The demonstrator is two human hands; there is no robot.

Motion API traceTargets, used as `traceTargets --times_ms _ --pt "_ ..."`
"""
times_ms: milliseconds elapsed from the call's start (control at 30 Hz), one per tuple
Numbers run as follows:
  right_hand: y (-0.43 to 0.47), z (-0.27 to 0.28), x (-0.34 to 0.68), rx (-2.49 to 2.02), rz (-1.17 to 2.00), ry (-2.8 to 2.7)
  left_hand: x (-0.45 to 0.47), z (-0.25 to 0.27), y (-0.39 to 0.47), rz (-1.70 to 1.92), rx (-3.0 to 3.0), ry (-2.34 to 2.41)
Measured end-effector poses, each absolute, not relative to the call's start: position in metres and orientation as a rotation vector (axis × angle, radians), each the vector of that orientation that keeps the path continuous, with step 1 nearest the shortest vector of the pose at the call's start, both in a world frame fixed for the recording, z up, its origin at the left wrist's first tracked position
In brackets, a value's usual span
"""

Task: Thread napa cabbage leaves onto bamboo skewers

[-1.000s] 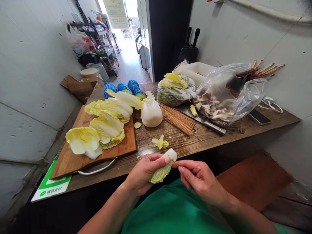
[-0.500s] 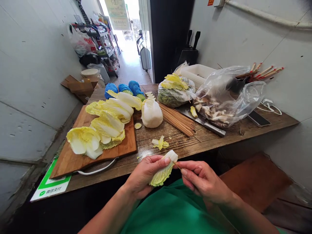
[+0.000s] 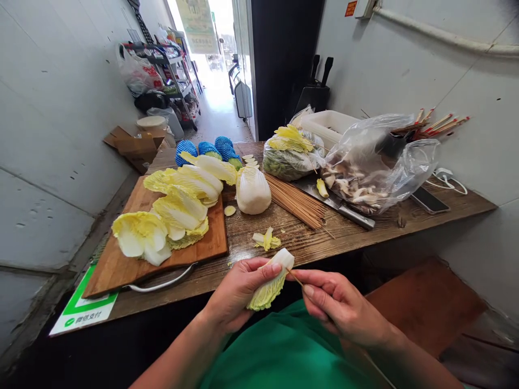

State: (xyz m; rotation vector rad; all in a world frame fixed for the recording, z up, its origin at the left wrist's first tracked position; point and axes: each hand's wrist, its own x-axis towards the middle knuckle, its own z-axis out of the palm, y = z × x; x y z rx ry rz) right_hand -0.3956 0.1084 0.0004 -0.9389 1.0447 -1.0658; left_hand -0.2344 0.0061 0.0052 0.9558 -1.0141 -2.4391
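My left hand (image 3: 243,289) is closed around a napa cabbage leaf (image 3: 270,289), its white stem end up and its yellow-green frill hanging below. Between the thumb and fingers of my right hand (image 3: 338,302) is a thin bamboo skewer (image 3: 298,279). The skewer's tip meets the leaf near the white stem; how deep it goes I cannot tell. Small torn cabbage scraps (image 3: 266,239) lie on the table just beyond my hands. More loose cabbage leaves (image 3: 178,208) rest on a wooden cutting board (image 3: 219,237) at the left.
A trimmed napa cabbage (image 3: 253,190) stands mid-table beside a pile of bamboo skewers (image 3: 295,200). To its right lie a cleaver (image 3: 357,216), a bag of mushrooms (image 3: 357,183) and a phone (image 3: 430,200). Blue-netted vegetables (image 3: 208,149) sit at the back.
My hands stay close together, with the leaf shifted very slightly left. A little more of the skewer shows between the leaf and my right fingers.
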Motion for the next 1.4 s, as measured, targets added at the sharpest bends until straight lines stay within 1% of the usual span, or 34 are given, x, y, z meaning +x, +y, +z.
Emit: traceTargets --times_ms 433,967,1400 --pt "0.107 0.005 -0.392 -0.817 -1.059 1.085 -0.234 0.0 0.01 -2.41 1.017 -1.06" --pt "0.105 -0.002 -0.39 -0.82 -1.112 1.086 -0.237 0.002 0.011 -2.42 1.003 -1.058" --pt "0.1 -0.005 -0.391 -0.822 -1.028 1.123 -0.236 -0.002 0.015 -2.421 1.067 -1.083"
